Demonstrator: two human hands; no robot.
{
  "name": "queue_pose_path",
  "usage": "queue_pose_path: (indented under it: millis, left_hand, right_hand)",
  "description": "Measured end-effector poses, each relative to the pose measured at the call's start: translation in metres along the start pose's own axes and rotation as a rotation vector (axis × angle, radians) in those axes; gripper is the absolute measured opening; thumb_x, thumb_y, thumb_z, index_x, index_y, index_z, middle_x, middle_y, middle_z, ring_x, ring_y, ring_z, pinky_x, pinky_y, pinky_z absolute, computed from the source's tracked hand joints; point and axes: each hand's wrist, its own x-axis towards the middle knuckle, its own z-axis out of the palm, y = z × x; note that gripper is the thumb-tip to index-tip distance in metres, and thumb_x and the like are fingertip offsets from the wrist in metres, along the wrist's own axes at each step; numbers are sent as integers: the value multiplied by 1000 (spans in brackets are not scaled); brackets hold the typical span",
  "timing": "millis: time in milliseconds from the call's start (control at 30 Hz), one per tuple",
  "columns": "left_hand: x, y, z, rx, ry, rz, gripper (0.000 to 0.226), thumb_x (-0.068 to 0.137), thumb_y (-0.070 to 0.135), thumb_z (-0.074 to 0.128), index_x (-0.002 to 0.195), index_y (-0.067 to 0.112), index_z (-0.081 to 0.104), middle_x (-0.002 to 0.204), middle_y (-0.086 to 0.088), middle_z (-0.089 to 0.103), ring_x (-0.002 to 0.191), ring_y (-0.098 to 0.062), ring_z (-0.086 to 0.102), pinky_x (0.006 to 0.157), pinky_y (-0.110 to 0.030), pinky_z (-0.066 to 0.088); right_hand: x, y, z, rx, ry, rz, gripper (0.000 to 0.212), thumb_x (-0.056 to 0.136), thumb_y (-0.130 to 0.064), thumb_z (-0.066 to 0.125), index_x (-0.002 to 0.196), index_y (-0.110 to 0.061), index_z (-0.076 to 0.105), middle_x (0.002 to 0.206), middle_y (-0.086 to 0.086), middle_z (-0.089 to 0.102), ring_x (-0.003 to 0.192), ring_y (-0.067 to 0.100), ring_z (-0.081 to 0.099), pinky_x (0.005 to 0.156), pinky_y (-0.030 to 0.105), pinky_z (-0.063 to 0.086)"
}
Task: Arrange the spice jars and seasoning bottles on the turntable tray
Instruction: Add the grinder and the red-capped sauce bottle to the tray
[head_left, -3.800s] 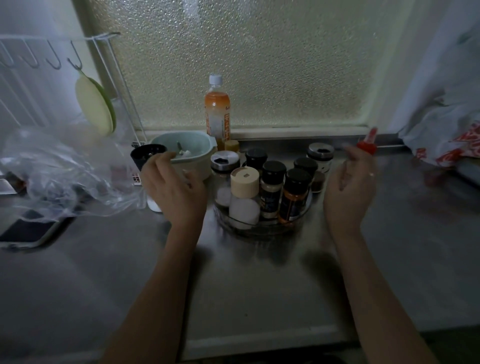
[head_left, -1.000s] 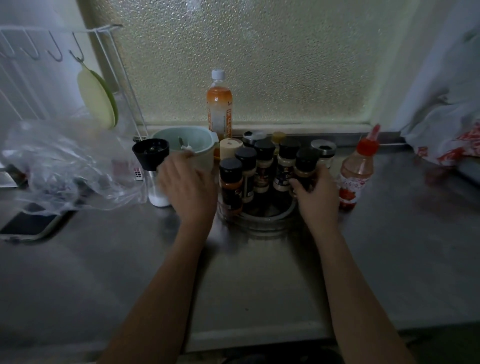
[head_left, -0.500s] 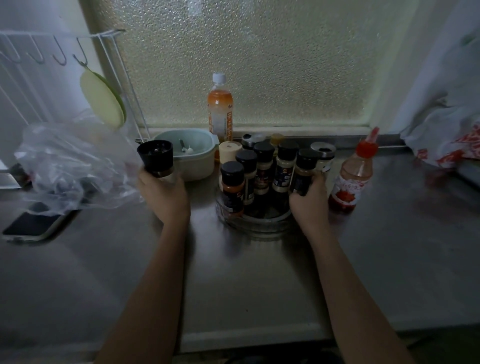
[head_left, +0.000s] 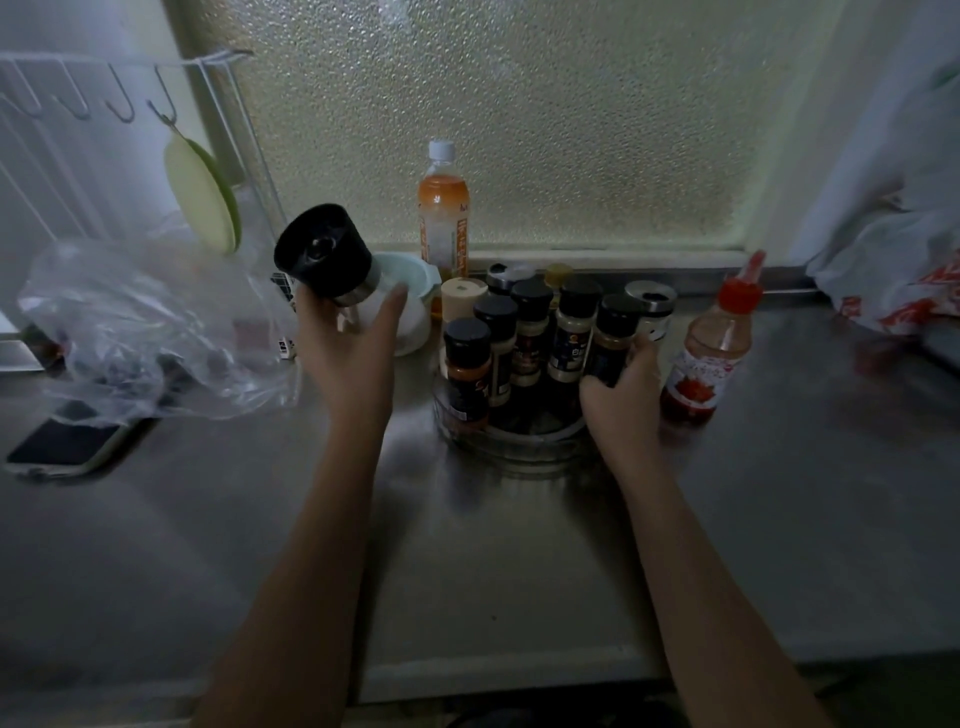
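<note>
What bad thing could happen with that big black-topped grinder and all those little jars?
The left hand holds the grinder tilted in the air, so it might slip or spill. The turntable tray is crowded with tall, narrow spice jars; squeezing the grinder in could topple some. The right hand grips an edge jar, and the sauce bottle beside it could be bumped.

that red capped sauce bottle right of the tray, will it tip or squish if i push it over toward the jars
The sauce bottle is tall and narrow, so a push near its red cap would probably tip it. It looks only part full, sauce pooled low, so likely fairly light. Its clear body looks like soft plastic and may give when gripped.
</note>
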Motion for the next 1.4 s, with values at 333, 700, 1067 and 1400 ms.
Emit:
queue_pose_path:
  millis: [333,700,1067,1400]
  left_hand:
    - [-5,-4,8,6,-207,-26,56,72,19,79,122,13,54,108,8,64,101,1,61,88,-19,50]
    - [2,-19,9,-44,-473,-149,54,72,32,73,120,17,56,113,-7,66,106,-29,61,94,-51,51]
    - [2,-18,20,-198,-658,-244,41,84,2,63,122,13,52,111,-3,66,104,-13,65,87,-27,54]
    - [-7,-29,30,-81,-651,-110,47,68,14,62,114,21,53,109,2,64,101,-5,60,87,-23,49]
  right_hand:
    - [0,0,0,-54,6,6,53,77,-3,59,126,-14,41,125,11,55,117,26,53,96,34,42]
    - [-5,-4,-1,-95,-7,25,56,81,-8,61,132,-9,38,131,15,51,121,30,50,98,37,41]
    - [-4,0,2,-170,10,35,57,79,5,53,132,-9,37,134,17,49,125,33,46,102,39,39]
    - [-1,3,3,-146,-28,23,56,81,8,52,132,-10,38,133,13,47,124,31,46,90,28,35]
